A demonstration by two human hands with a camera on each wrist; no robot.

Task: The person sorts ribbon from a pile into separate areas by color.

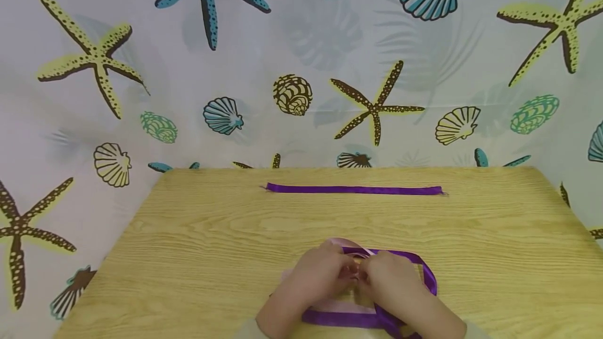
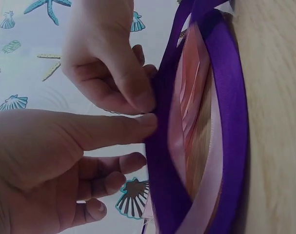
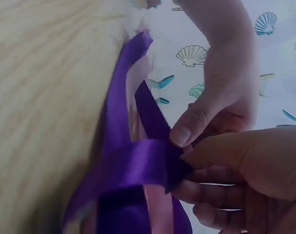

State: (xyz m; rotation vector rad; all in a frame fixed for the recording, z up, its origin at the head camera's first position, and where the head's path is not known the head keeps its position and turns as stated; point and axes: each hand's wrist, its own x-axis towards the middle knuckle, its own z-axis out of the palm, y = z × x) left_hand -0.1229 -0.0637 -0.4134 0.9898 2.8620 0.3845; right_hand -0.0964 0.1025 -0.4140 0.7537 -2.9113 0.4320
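A purple ribbon (image 1: 344, 319) and a pale pink ribbon (image 1: 339, 306) lie in loose loops near the front of the table. Over them, my left hand (image 1: 316, 271) and right hand (image 1: 393, 276) meet with their fingertips close together. In the left wrist view, the left thumb pinches the edge of a purple band (image 2: 162, 161), right beside the right hand's thumb. From the right wrist, the right fingers (image 3: 206, 187) grip the same band next to a folded purple loop (image 3: 133, 163). Salmon-pink strands (image 2: 191, 92) show inside the loops. The hands partly hide the ribbons in the head view.
A separate purple ribbon strip (image 1: 353, 190) lies straight across the far part of the wooden table (image 1: 202, 234). Behind the table and to its sides hangs a white cloth (image 1: 264, 56) printed with starfish and shells.
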